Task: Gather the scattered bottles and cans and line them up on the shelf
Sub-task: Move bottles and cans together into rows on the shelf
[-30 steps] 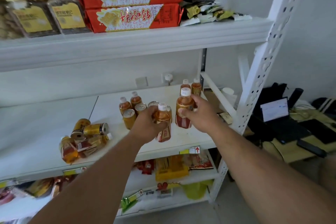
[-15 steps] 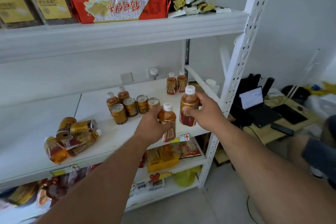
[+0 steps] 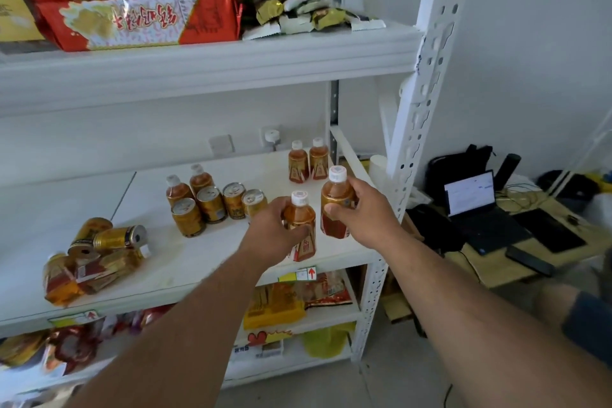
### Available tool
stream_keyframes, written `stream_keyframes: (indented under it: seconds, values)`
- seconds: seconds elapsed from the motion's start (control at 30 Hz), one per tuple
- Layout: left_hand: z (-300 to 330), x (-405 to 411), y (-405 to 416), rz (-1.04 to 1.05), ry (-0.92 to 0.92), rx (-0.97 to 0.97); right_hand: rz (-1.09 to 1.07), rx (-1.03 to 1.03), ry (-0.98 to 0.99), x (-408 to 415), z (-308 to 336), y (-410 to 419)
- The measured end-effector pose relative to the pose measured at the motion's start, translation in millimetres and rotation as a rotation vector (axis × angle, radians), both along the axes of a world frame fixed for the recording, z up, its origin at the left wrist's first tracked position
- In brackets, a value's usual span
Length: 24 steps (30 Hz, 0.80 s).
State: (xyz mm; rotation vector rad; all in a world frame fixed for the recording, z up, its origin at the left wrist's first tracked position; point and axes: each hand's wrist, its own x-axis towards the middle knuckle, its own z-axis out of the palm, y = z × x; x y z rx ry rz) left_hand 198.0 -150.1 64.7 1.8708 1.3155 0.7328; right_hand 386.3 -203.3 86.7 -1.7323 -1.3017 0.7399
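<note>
My left hand [image 3: 271,232] grips a small amber tea bottle [image 3: 302,228] with a white cap, its base near the front edge of the white middle shelf [image 3: 205,262]. My right hand [image 3: 364,215] holds a second tea bottle [image 3: 335,199] upright just to its right, slightly higher. Two bottles [image 3: 308,161] stand at the back right. Two more bottles [image 3: 188,184] and several gold cans [image 3: 218,205] stand in a group mid-shelf. At the left, a pile of cans and bottles [image 3: 89,255] lies on its side.
The upper shelf [image 3: 205,66] carries red biscuit packs and snack wrappers. Snack bags fill the lower shelves [image 3: 291,305]. A white perforated upright [image 3: 417,116] bounds the right side. Beyond it a low table holds a laptop [image 3: 477,205] and dark devices.
The view has swung left and closer. Both hands, each still holding its bottle, have shifted rightward along the shelf front, away from the group of cans.
</note>
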Motion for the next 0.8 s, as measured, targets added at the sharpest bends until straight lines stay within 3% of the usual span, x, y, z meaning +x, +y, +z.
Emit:
stream_keyframes:
  seconds: [0.37, 0.8]
  values:
    - [-0.7, 22.0, 56.5, 0.082, 0.035, -0.017, 0.036, -0.029, -0.048, 17.9, -7.8, 72.9]
    - [-21.5, 53.2, 150.2, 0.027, 0.032, -0.047, -0.023, -0.071, -0.127, 23.8, -34.6, 157.8]
